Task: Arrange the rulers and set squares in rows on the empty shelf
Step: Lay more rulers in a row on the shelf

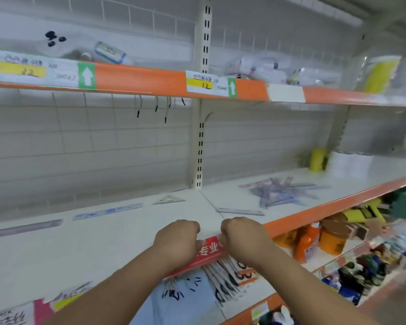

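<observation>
both hands are curled tight on the same thing at the front of the shelf [99,252]: the left hand [177,240] and the right hand [242,240] each grip the upper edge of a red-topped bundle [209,253], knuckles up and almost touching each other. holding it from both ends like that looks to me like a way to keep a floppy stack square, or to pull its header apart and get at the pieces inside; i cannot tell which. the bundle has a red card strip with white characters, and below it a fan of thin white sleeves with bold black print spills toward the shelf's front edge. whether they hold rulers or set squares is too blurred to say. farther back the row is taking shape along the wire back panel, well apart from the hands: a grey ruler [24,228] at the left, a blue ruler [107,211] next, then a clear set square [168,199], spaced out end to end, presumably so each can be seen. past the upright lie a loose ruler [240,211] and a tangled heap of rulers and set squares [279,192], clear and bluish, crossing one another and not yet sorted. a yellow roll [317,160] and white rolls [349,164] stand behind that heap.
</observation>
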Tool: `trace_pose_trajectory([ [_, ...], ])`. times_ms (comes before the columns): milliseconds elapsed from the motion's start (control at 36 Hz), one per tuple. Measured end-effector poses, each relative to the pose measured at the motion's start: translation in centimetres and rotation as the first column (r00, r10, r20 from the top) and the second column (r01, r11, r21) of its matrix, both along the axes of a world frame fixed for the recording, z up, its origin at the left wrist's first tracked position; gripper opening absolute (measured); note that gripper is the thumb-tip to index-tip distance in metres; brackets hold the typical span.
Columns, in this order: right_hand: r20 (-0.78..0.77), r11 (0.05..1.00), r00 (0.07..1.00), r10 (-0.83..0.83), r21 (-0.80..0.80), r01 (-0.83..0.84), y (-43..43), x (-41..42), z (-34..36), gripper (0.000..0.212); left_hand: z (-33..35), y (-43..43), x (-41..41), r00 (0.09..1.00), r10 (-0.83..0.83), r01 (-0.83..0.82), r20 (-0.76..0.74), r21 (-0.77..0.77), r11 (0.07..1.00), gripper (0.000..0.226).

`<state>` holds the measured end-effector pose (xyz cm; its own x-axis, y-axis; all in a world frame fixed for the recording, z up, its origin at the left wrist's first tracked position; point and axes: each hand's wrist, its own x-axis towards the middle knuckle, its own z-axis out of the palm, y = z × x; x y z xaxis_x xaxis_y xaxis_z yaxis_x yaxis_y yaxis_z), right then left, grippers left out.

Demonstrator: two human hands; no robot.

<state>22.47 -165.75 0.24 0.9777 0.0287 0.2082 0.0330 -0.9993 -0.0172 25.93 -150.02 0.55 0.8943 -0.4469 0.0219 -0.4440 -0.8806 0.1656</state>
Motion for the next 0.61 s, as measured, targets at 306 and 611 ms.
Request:
trace_pose_trajectory([
  [306,0.007,1.0,1.0,0.009,-0.022,-0.008,-13.3,-0.4,-0.4,0.024,-0.4,-13.5,-0.5,1.0,-0.011,0.011,-0.019,0.007,1.0,0.029],
  [611,-0.057,0.999,0.998,-0.041,-0.01,0.04,-19.7,3.1,-1.0,0.018,0.1,-20.4,3.5,0.998,-0.054,0.053,0.027,0.041,0.998,0.037],
])
